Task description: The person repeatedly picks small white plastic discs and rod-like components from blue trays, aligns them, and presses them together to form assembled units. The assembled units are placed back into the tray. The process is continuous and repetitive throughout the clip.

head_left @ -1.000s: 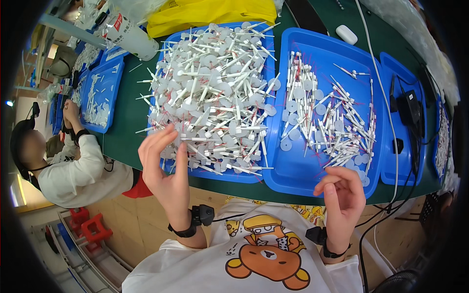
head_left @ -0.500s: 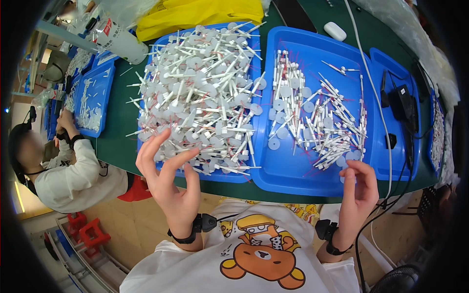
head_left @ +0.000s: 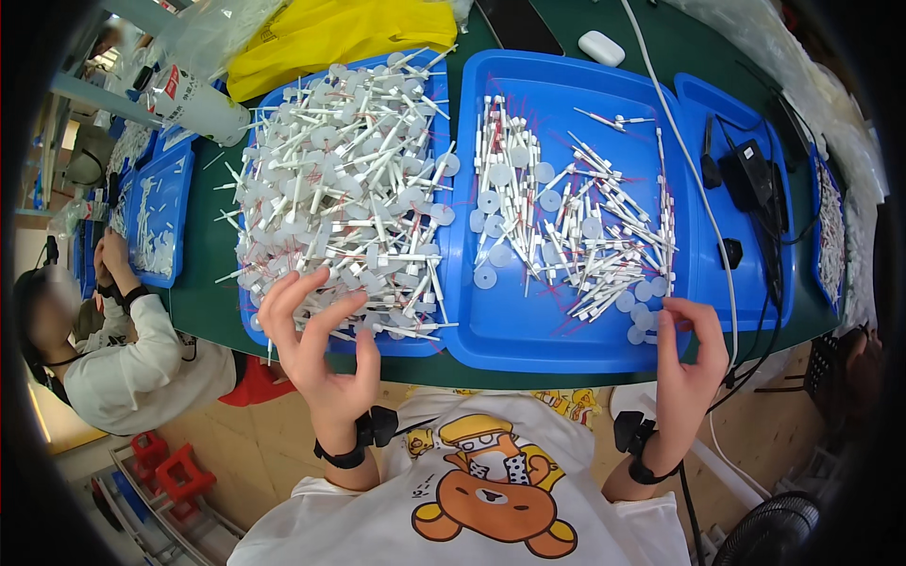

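My left hand [head_left: 321, 354] is over the near edge of the left blue tray [head_left: 427, 345], fingers spread and bent, holding nothing. Heaped in that tray are many white stick-like plastic parts [head_left: 344, 179] with translucent round discs and thin red threads. At the near right corner of the middle blue tray [head_left: 538, 351], my right hand [head_left: 694, 349] has thumb and fingertips drawn together; whatever is between them is too small to make out. Close to these fingertips lies a small cluster of translucent discs [head_left: 637, 334]. Similar white sticks [head_left: 613, 269] lie in loose rows in the middle tray.
To the right, another blue tray [head_left: 747, 307] holds a black power adapter [head_left: 750, 177] and cables. A white cable [head_left: 681, 141] crosses the middle tray. Behind are a yellow bag [head_left: 344, 38], a cup [head_left: 203, 108], a phone and a white case [head_left: 601, 47]. A co-worker [head_left: 142, 344] sits at left.
The whole scene has shifted left in view. Relative to the middle tray, my right hand has moved right, uncovering more discs. My left hand stays spread over the left tray's near edge.
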Demonstrator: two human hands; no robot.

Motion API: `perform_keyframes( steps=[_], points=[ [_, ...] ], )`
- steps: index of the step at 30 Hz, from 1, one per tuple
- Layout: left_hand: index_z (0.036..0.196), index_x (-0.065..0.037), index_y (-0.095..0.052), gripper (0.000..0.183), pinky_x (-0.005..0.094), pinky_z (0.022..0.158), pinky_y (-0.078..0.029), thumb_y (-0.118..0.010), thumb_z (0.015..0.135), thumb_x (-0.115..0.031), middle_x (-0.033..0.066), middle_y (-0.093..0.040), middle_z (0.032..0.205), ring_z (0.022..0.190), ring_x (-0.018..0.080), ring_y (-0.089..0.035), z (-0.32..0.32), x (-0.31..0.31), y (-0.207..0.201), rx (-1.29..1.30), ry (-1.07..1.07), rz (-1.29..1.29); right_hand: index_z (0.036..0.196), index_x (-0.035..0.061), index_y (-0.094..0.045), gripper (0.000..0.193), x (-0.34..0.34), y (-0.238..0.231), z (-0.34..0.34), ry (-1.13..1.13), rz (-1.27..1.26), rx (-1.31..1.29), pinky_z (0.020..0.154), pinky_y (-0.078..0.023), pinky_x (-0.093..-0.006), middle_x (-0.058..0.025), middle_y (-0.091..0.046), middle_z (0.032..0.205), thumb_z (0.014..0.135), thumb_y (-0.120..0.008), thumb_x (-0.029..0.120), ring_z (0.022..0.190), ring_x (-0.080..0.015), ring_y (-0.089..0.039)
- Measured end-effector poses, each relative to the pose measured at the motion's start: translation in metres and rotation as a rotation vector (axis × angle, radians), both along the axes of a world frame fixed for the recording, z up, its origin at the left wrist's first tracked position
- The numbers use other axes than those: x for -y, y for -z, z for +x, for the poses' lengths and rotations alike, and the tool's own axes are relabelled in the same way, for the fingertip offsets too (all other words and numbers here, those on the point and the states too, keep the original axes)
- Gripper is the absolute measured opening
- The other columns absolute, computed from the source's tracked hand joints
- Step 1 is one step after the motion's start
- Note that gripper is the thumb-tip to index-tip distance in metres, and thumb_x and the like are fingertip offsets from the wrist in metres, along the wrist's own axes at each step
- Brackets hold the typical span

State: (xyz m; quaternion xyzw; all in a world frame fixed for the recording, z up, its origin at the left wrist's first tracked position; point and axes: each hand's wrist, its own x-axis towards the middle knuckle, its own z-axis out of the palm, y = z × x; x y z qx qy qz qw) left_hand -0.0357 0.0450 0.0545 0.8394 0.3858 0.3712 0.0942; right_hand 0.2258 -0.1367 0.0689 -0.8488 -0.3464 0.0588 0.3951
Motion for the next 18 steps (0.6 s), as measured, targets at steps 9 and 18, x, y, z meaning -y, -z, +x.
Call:
perform_keyframes(
  steps=[9,18],
  points=[
    [0.101,-0.004,-0.069,0.029,0.0401,0.086,-0.044,-0.072,0.072,-0.001,0.0055,-0.065,0.099,0.090,0.0223,-0.062,0.063,0.022,-0.013,-0.003,0.638,-0.212,0.110,0.0038,-0.066,0.029,-0.030,0.004,-0.006,-0.255,-0.219,0.172,0.079,-0.048,-0.0382,-0.0131,-0.058,0.107,0.082,-0.068,-0.005,0.093,-0.0296,-0.059],
    [0.101,-0.004,-0.066,0.023,0.0353,0.076,-0.045,-0.071,0.079,-0.003,0.0062,-0.060,0.090,0.084,0.0239,-0.059,0.116,0.054,0.007,-0.174,0.707,-0.330,0.101,0.0008,-0.066,0.019,-0.023,0.017,0.005,-0.278,-0.144,0.245,0.075,-0.044,-0.0400,-0.0102,-0.058,0.092,0.082,-0.068,-0.001,0.087,-0.0297,-0.054]
  ],
)
